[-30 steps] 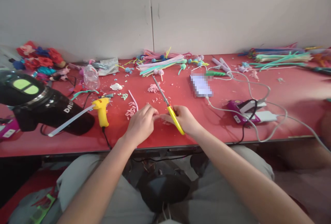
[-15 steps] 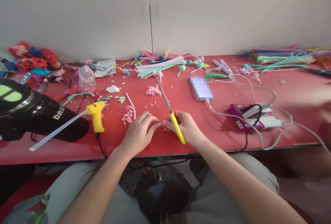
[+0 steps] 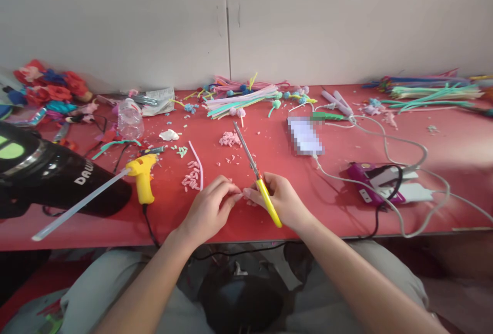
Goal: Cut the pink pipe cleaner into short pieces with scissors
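While the left hand [image 3: 210, 205] and right hand [image 3: 283, 200] meet fingertip to fingertip just inside the near edge of the table [image 3: 327, 210], a tiny pink piece [image 3: 244, 197] sits pinched between them; it is too small to tell its exact shape. The left thumb and forefinger are drawn tight together on it, with the other fingers curled loosely. The right hand is wrapped around the yellow handles of the scissors [image 3: 257, 174], its fingertips also touching the piece, and the blades lie nearly together, pointing away over the table.

Judging by the loose pink bits [image 3: 191, 175] lying nearby, the piece is very light, soft and fuzzy, easy to crush or drop, so a gentle fingertip pinch suits it better than a full grasp. The scissors look stiff and light; the handles are the place to hold them, well clear of the points.

The table is smooth, red and hard, littered with clippings. A yellow glue gun [image 3: 141, 180] stands to the left beside a black blower [image 3: 57, 180]. Pipe cleaners [image 3: 241, 96] lie in a bundle at the back, near a phone [image 3: 305, 136] and trailing cables [image 3: 385, 144]. A plain pale wall [image 3: 154, 25] closes off the far side.
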Action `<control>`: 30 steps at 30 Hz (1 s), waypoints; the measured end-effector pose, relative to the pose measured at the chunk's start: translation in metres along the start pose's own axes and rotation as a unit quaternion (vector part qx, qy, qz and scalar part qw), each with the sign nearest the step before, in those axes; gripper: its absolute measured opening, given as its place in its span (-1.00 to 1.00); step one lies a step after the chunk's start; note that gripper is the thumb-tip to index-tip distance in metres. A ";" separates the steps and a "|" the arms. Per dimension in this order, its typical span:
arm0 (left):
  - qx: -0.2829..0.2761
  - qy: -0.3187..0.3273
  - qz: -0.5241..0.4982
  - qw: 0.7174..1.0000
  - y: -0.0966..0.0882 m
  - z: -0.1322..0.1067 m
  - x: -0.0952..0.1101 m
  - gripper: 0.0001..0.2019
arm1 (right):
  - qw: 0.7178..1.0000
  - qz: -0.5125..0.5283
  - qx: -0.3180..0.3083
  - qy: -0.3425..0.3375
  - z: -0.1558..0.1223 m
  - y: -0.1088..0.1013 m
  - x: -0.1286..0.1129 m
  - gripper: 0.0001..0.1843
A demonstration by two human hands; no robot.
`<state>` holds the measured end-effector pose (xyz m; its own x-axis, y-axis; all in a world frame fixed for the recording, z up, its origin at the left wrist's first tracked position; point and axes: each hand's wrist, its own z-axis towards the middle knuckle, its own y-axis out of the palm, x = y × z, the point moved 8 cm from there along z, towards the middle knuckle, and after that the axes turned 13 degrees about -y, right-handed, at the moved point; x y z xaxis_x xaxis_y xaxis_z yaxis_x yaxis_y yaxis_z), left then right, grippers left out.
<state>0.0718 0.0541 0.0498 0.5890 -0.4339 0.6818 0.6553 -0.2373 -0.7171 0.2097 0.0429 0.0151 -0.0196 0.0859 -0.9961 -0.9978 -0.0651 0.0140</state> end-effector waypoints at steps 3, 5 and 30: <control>-0.005 -0.004 -0.018 1.000 0.002 0.000 0.000 -0.90 | 1.000 0.002 0.002 0.005 -0.001 0.001 -0.001 -0.56; -0.003 -0.002 -0.028 1.000 0.003 0.000 0.001 -0.91 | 1.000 0.011 0.004 0.010 -0.001 0.001 0.000 -0.56; 0.000 -0.015 0.036 0.999 0.003 -0.002 0.000 -0.90 | 0.989 0.062 0.048 0.122 -0.011 0.007 0.005 -0.60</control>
<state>0.0733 0.0517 0.0476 0.6480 -0.4241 0.6327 0.6114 -0.2058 -0.7641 0.2031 0.0318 0.0097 -0.1378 -0.1603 -0.9774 -0.9904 0.0347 0.1339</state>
